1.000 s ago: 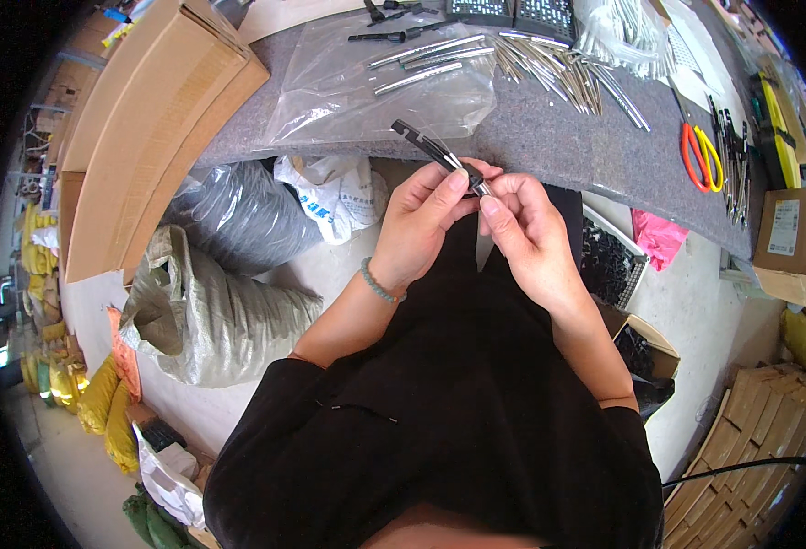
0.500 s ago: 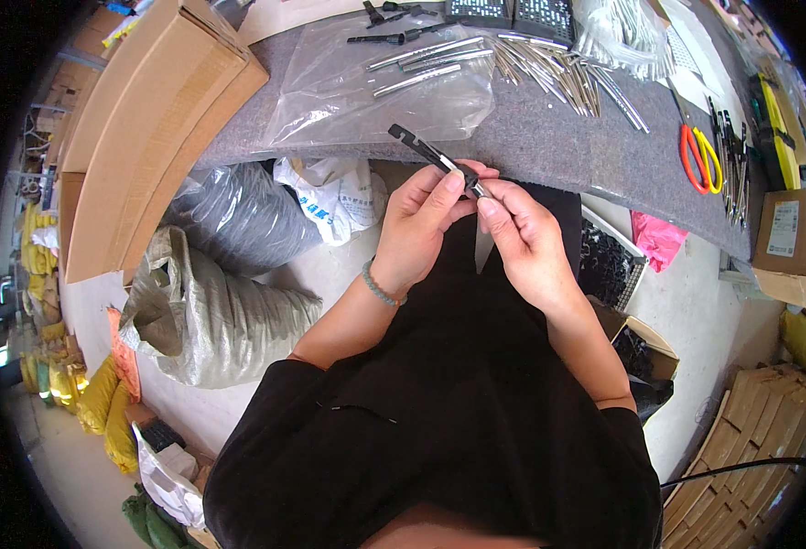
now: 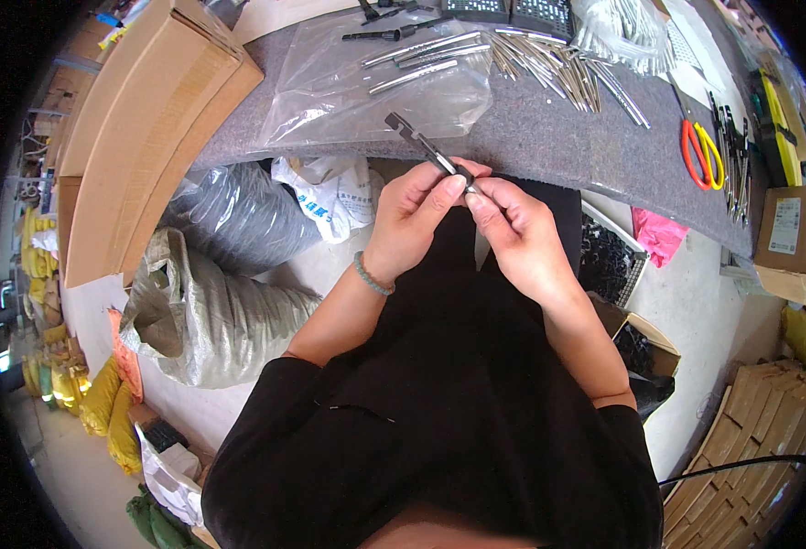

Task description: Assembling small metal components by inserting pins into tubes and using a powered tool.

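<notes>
Just off the table's near edge, my left hand (image 3: 412, 215) grips a slim black part with a notched, slotted flat end (image 3: 407, 133) pointing up and to the left. A light strip shows along its middle. My right hand (image 3: 517, 229) is closed at the part's lower end, thumb and forefinger pinched there beside a small silvery bit. The fingertips hide most of that end, so I cannot tell whether the silvery bit is a separate piece. On the grey table (image 3: 586, 151) beyond, silver metal tubes (image 3: 412, 78) lie on a clear plastic bag (image 3: 329, 123).
Thin metal rods (image 3: 554, 73) are heaped behind, near scissors (image 3: 696, 151) with red and yellow handles. A tall cardboard box (image 3: 146, 146) stands at left. Woven sacks (image 3: 229, 316) sit below the table. A crate of black parts (image 3: 609, 261) is to the right.
My right fingertips have drawn in closer to my left thumb, and less of the silvery bit shows between them. The black part stays in my left hand.
</notes>
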Available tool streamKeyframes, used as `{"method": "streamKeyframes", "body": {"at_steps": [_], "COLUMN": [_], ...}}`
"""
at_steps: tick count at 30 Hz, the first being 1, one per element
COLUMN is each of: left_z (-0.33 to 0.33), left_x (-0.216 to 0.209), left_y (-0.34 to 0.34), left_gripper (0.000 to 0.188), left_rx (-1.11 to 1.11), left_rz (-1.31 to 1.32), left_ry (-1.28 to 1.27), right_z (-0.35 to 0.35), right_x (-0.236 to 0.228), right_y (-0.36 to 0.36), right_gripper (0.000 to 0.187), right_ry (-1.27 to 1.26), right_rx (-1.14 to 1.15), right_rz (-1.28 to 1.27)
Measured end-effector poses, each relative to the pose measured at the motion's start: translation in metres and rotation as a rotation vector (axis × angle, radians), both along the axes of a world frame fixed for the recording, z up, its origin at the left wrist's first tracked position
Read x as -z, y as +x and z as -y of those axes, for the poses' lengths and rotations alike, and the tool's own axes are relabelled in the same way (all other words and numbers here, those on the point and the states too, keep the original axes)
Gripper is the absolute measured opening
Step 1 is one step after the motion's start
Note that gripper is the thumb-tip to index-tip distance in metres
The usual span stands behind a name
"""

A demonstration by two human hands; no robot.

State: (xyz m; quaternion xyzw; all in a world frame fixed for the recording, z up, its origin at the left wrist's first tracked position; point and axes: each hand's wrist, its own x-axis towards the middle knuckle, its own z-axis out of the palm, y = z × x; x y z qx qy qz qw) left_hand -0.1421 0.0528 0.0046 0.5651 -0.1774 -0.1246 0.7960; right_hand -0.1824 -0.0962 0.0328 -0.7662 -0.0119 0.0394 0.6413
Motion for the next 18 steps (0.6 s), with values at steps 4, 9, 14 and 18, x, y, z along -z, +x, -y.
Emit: {"method": "streamKeyframes", "body": {"at_steps": [4,9,14,18], "left_z": [0.000,-0.007,0.000,0.003], "left_x": [0.004,0.004,0.004,0.006], "left_y": [-0.001,0.007,0.002,-0.002], "left_gripper": [0.024,0.027,0.026,0.027], "left_rx": [0.031,0.153,0.015,-0.056], "left_rz": [-0.054,-0.083,-0.015,0.017], "left_ry": [-0.041,-0.150,-0.119,-0.125], "right_z": [-0.001,0.021,-0.004,-0.013], "right_x": [0.006,-0.018,0.004,0.001], "right_y": [0.002,0.011,0.004,0.002], "right_gripper": [0.018,0.021,0.015,0.018], "right_ry": [-0.136,0.534,-0.216,-0.652], "right_rx": [-0.004,-0.297,0.048,0.224], "right_rz": [0.157,-0.483,0.355,0.585]}}
